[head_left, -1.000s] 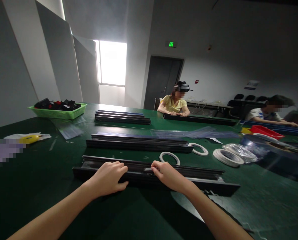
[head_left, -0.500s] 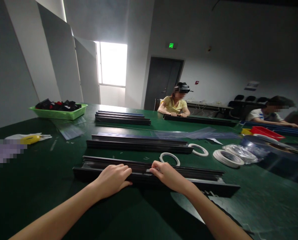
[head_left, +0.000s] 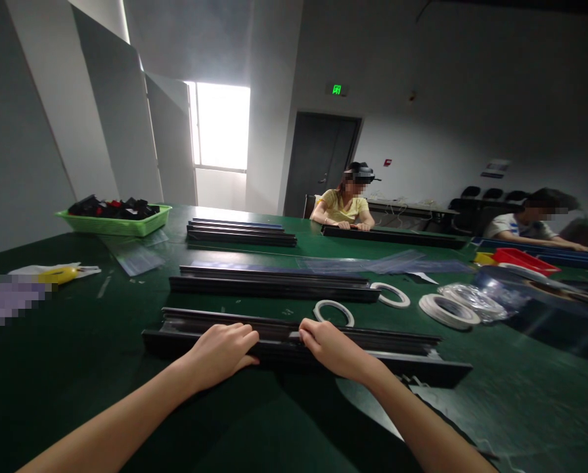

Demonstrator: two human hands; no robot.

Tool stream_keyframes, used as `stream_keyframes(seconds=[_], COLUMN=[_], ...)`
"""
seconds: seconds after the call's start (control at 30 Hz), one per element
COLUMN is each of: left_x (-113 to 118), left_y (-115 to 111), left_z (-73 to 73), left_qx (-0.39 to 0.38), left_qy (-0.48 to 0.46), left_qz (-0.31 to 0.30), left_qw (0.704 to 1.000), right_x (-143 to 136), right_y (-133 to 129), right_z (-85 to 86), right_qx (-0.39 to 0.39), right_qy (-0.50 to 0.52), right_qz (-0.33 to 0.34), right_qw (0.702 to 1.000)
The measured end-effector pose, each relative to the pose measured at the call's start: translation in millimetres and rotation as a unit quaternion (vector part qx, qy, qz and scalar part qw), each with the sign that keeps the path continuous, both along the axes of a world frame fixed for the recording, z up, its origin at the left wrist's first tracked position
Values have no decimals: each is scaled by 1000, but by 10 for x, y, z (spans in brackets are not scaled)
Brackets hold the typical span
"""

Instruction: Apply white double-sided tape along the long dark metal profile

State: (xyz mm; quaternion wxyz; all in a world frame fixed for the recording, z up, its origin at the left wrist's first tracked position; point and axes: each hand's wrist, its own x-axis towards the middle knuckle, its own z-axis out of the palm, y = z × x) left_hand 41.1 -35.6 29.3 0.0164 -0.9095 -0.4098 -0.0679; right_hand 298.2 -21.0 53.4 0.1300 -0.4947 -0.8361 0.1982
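Note:
A long black channel-shaped profile (head_left: 422, 370) lies across the green table in front of me. My left hand (head_left: 225, 351) is closed over its near wall, with the fingers inside the channel and the thumb on the front. My right hand (head_left: 330, 348) is pinched low in the channel, right of the left hand. A small pale strip (head_left: 294, 336) shows at its fingertips; the rest is hidden by the fingers. Just behind the profile lies a white tape roll (head_left: 334, 304).
A second black profile (head_left: 274, 287) and a stack of profiles (head_left: 239, 234) lie farther back. More tape rolls (head_left: 446, 311) and a red tray (head_left: 525, 259) are at right, a green basket (head_left: 116, 226) at left. Two people sit across the table, hands on profiles.
Both hands stay almost in place on the profile. The right fingers have shifted very slightly, and the pale strip at their tips shows a little more. The view has moved a touch.

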Motion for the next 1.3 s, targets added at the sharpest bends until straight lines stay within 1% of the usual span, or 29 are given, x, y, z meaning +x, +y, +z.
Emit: stream_keyframes(seconds=[0.13, 0.23, 0.37, 0.47, 0.6, 0.7, 0.87, 0.93, 1.1, 1.3], left_x=[-17, -90, -190, -212, -200, -167, -75, -58, -71, -88], left_y=[-10, -7, 13, 24, 13, -15, -57, -54, -21, -28], left_z=[26, 48, 77, 95, 112, 118, 83, 60, 36, 89], left_qx=[2, -2, -23, -34, -46, -38, -10, -8, -17, -22], left_qy=[-3, -7, -13, -13, -18, -23, -34, -30, -29, -28], left_qz=[1, 8, 52, 63, 63, 58, 9, -2, -3, 3], left_qw=[1000, 1000, 998, 997, 997, 997, 999, 1000, 999, 999], right_x=[31, 56, 62, 49, 39, 36, 22, 18, 32, 50], right_y=[-7, 4, 19, 24, 33, 37, 35, 36, 41, 26], right_z=[2, -4, -7, -18, -38, -32, 0, 0, -34, -31], right_qx=[8, 17, 9, -2, 0, -4, -15, -17, -1, 19], right_qy=[10, 16, 28, 37, 40, 36, 34, 34, 32, 21], right_qz=[-4, -9, -3, -1, 2, -1, -5, -4, -2, -9], right_qw=[1000, 1000, 1000, 999, 999, 999, 999, 999, 999, 1000])
